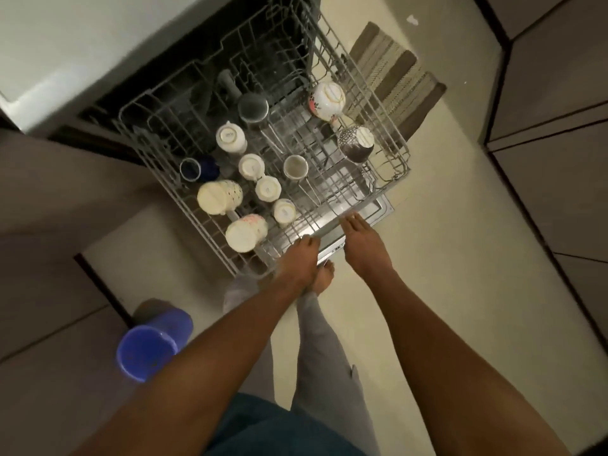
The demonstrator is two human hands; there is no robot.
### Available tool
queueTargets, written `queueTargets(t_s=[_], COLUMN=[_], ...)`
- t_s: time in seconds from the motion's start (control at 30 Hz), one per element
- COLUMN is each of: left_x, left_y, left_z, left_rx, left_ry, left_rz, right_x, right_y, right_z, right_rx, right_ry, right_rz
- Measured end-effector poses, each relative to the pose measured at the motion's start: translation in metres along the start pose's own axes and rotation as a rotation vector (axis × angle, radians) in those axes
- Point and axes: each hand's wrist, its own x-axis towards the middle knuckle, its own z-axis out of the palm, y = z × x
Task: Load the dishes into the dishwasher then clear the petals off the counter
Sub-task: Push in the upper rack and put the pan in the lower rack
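While both hands touch rack, approx 10 cups, 1 blue bucket

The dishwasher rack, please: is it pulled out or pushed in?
Pulled out. The rack of cups extends over the floor, clear of the dishwasher opening, with the left hand and right hand at its front edge.

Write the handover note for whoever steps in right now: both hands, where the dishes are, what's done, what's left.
Left hand: fingers on the front rim of the pulled-out upper rack; whether it grips is unclear.
Right hand: open, fingers straight, at the same front edge.
Dishes: cups and mugs sit upside down on the rack's left side; two bowls stand on the right.
Done: this rack is loaded.
Left: probably push the rack in and shut the dishwasher, then clear the petals; the counter is out of view.
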Motion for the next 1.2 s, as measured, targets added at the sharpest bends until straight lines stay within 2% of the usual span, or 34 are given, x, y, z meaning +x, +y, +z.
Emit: queueTargets(t_s=[0.13, 0.23, 0.5, 0.6, 0.8, 0.97, 1.2], left_x=[0.001, 0.013, 0.036, 0.033, 0.029, 0.046, 0.064], left_y=[0.010, 0.006, 0.001, 0.001, -0.006, -0.025, -0.049], left_z=[0.015, 0.027, 0.044, 0.038, 0.040, 0.022, -0.007], left_rx=[0.033, 0.083, 0.117, 0.127, 0.163, 0.188, 0.250], left_ry=[0.080, 0.110, 0.109, 0.117, 0.130, 0.178, 0.118], left_rz=[-0.135, -0.118, -0.102, -0.059, -0.003, -0.047, -0.055], right_x=[0.005, 0.012, 0.019, 0.029, 0.029, 0.057, 0.089], right_y=[0.013, 0.015, 0.026, 0.020, 0.006, -0.017, -0.037], right_z=[0.010, 0.032, 0.050, 0.039, 0.031, 0.024, 0.009], right_rx=[-0.068, -0.072, -0.040, -0.038, -0.104, -0.097, -0.056], right_ry=[-0.029, -0.002, 0.144, 0.163, 0.095, 0.142, 0.155], right_rz=[-0.145, -0.249, -0.342, -0.302, -0.202, -0.168, -0.151])
